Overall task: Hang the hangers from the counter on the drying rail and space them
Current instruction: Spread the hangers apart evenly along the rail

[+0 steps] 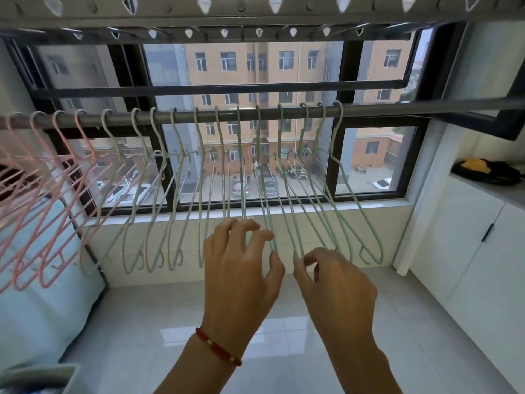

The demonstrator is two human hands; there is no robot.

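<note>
Nearest to me, at about six o'clock, I see both forearms reaching up from the bottom edge, the left wrist wearing a red bead bracelet (218, 347). My left hand (241, 268) sits just left of centre with its fingers spread and bent; the fingertips (265, 234) touch the lower bars of the pale green hangers (287, 194) in the middle of the row, and the thumb rests against another wire at about one o'clock of the palm. I cannot tell whether any finger actually closes around a wire, so I read it as a loose, part-open touch. My right hand (338, 282), at about five o'clock from centre, has its fingers curled inward, thumb and forefinger pinching the bottom of one green hanger just beside the left thumb. The two hands are close but apart.

Below them is glossy white floor tile (199, 336). At eight o'clock lies a light blue padded thing (37, 294), and at three o'clock stand white cabinets (468, 251) with a dark bundle showing yellow (487, 169) on the counter top.

Further up, the drying rail (255, 114) runs across from nine to three o'clock. Green hangers hang from it across the middle, unevenly spaced and tighter toward two o'clock; pink hangers (42, 194) crowd the nine o'clock end. Behind is a dark-framed window (338, 137) with an orange building (270, 66) and parked cars beyond, and at twelve o'clock a perforated overhead rack (255, 9).
</note>
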